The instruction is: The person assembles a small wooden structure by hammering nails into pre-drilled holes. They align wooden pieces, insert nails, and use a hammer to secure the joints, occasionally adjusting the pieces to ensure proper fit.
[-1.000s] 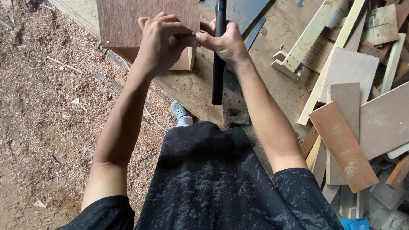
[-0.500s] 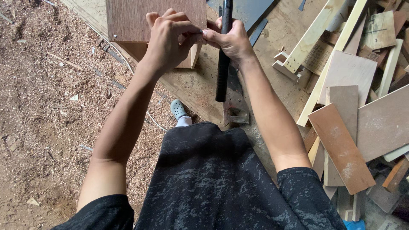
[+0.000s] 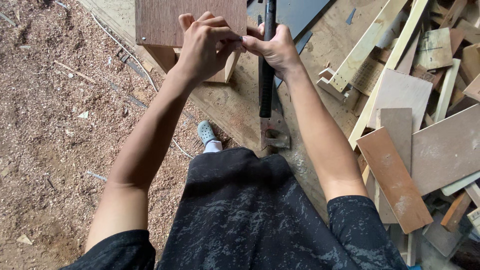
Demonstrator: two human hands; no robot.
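Floor: sawdust and wood chips cover the ground (image 3: 55,125) on the left, with a grey clog (image 3: 205,132) showing just beyond the person's dark patterned shirt.
Bench: a worn plywood bench (image 3: 235,107) runs diagonally under both hands.
Brown panel: a dark brown board (image 3: 165,20) sits on pale wooden blocks at the top, directly beneath the left hand.
Left hand: the left hand (image 3: 202,47) is curled, its fingers (image 3: 225,37) pinched together on something very small (too tiny to identify), seemingly to keep it steady at the fingertips.
Right hand: the right hand (image 3: 275,47) is clenched around a black-handled tool (image 3: 267,80), its thumb meeting the left fingertips, likely so both hands share the small piece.
Tool: the handle hangs straight down toward the person; whatever head it has is out of sight at the top.
Scrap pile: offcuts (image 3: 420,125), slats and a reddish-brown plank (image 3: 395,180) lie heaped on the right.
Labels: none readable.
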